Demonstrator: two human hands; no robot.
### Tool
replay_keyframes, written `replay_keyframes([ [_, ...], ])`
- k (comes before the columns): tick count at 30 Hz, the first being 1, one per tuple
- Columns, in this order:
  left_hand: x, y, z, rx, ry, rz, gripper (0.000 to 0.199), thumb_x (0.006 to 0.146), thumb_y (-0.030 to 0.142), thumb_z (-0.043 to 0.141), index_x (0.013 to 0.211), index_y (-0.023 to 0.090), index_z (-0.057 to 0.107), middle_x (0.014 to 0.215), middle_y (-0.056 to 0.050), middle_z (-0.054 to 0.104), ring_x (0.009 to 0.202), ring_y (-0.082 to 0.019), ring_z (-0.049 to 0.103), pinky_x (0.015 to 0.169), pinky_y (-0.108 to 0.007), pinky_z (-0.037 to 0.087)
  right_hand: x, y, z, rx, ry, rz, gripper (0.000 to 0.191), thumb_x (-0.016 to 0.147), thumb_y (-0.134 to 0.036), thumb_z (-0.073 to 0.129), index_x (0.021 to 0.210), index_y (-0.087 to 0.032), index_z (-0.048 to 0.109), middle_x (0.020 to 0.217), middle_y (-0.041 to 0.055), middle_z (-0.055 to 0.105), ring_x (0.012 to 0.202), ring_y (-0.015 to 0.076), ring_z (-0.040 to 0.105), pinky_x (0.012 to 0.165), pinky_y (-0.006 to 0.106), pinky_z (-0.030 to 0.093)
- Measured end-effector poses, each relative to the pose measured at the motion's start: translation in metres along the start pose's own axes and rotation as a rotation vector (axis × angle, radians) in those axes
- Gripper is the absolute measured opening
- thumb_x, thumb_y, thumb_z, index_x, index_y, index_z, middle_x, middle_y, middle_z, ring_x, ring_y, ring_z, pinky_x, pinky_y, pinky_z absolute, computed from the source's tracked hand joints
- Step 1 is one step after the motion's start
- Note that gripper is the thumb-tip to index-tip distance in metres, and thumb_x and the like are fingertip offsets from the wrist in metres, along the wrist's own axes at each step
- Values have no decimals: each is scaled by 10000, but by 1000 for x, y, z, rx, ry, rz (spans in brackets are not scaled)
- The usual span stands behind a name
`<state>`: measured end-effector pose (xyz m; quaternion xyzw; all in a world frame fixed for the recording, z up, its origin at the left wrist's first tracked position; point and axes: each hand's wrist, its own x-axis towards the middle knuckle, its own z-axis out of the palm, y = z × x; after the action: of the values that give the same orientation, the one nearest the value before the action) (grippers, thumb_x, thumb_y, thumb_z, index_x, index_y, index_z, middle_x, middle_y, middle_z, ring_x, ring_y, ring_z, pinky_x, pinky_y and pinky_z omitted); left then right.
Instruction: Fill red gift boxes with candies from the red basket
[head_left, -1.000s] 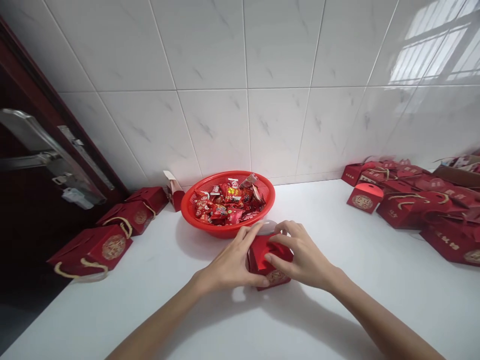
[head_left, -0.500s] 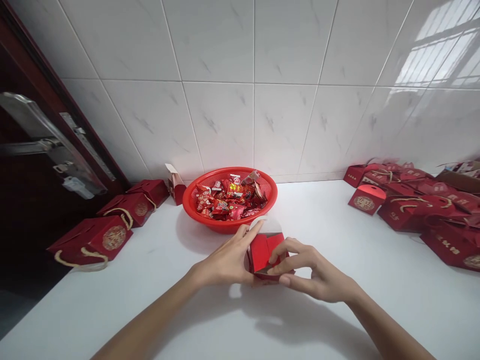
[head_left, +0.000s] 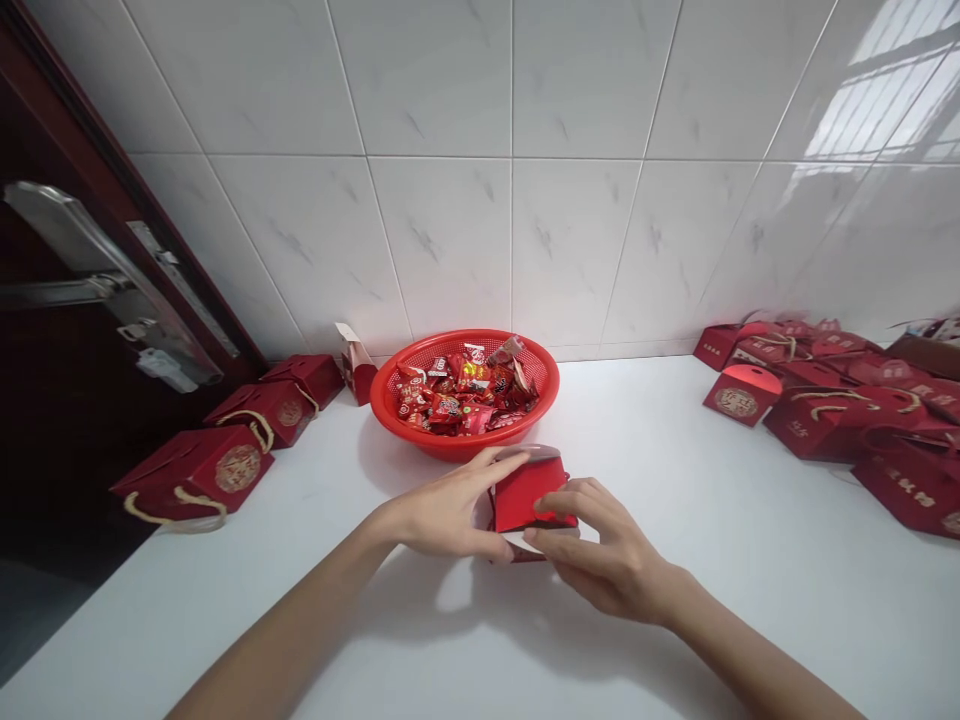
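Red cardboard box (head_left: 527,492), smooth-faced with pale-lined flaps, sits mid-tabletop (head_left: 645,420), its left side held by the left hand (head_left: 457,515) with thumb and fingers widely spread, while the right hand (head_left: 607,548) rests curled fingertips on top, whether pinching a flap I cannot tell. Just beyond, an oval perforated plastic basket (head_left: 390,421) holds glossy wrapped sweets (head_left: 469,390). Rope-handled boxes (head_left: 184,465) line the left edge; more boxes (head_left: 814,425) crowd rightward near the far edge, against the tiled wall (head_left: 435,80).
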<state>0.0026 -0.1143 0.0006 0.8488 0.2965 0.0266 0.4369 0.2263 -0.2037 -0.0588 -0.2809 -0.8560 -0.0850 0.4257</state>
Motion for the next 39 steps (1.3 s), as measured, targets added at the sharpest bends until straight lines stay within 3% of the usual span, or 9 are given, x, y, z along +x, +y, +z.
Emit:
replay_keyframes([
  [4,0,3,-4,-79,-14,52,860,809,265,660,1585,391,310,1667,20,294,1538,-307,237,1240,-447,280,0,-2,-2,124,17,6,204,971,-208,545,1133,-204,669,1077,118,643,854,208,559,758,404,509],
  [7,4,1,3,-105,92,14,644,893,215,476,1524,344,450,1622,27,389,1530,-263,263,1259,-427,238,2,-7,-2,253,4,95,229,1023,-256,484,1013,-215,709,1113,110,657,897,205,586,795,403,518],
  [13,10,-6,29,19,309,21,512,956,340,507,1467,360,513,1526,-27,491,1396,-291,458,1151,-428,409,2,-16,2,271,-21,296,158,969,-213,604,879,-231,732,1169,86,664,1018,221,599,903,417,515],
  [18,10,-4,31,78,341,-20,424,955,401,522,1366,312,568,1419,-73,551,1305,-294,528,1091,-438,444,-1,-12,3,146,-115,393,104,928,-331,676,990,-265,726,1291,100,598,1194,281,541,986,471,498],
  [23,11,3,25,-46,422,-9,281,961,450,488,1119,230,564,1167,-69,649,1097,-258,597,963,-400,473,-1,-10,2,7,-174,298,255,925,-357,662,1175,-304,684,1460,102,501,1313,316,470,1085,550,406],
  [31,13,-1,13,-250,487,-33,328,867,462,550,718,220,385,712,51,391,697,-146,403,673,-286,354,-3,-7,1,-14,-162,286,422,924,-418,625,1292,-222,561,1489,182,489,1340,320,488,1118,535,373],
  [34,10,-2,7,-278,399,-40,106,809,318,513,801,213,521,773,31,503,754,-165,470,699,-293,382,-1,-6,-2,-24,-312,291,443,905,-387,627,1327,-262,574,1618,168,334,1473,358,349,1179,614,253],
  [37,5,0,4,-274,312,-42,345,787,240,468,1086,223,640,1083,-23,659,979,-220,574,844,-331,445,0,-5,-4,-35,-379,297,478,875,-418,647,1316,-249,576,1630,180,316,1503,380,301,1192,648,202],
  [39,1,3,2,-250,271,-36,475,796,217,464,1238,228,636,1311,-45,637,1139,-252,575,951,-355,449,-1,-5,-5,-33,-309,315,492,857,-452,666,1282,-229,565,1592,201,375,1455,382,382,1171,627,276],
])
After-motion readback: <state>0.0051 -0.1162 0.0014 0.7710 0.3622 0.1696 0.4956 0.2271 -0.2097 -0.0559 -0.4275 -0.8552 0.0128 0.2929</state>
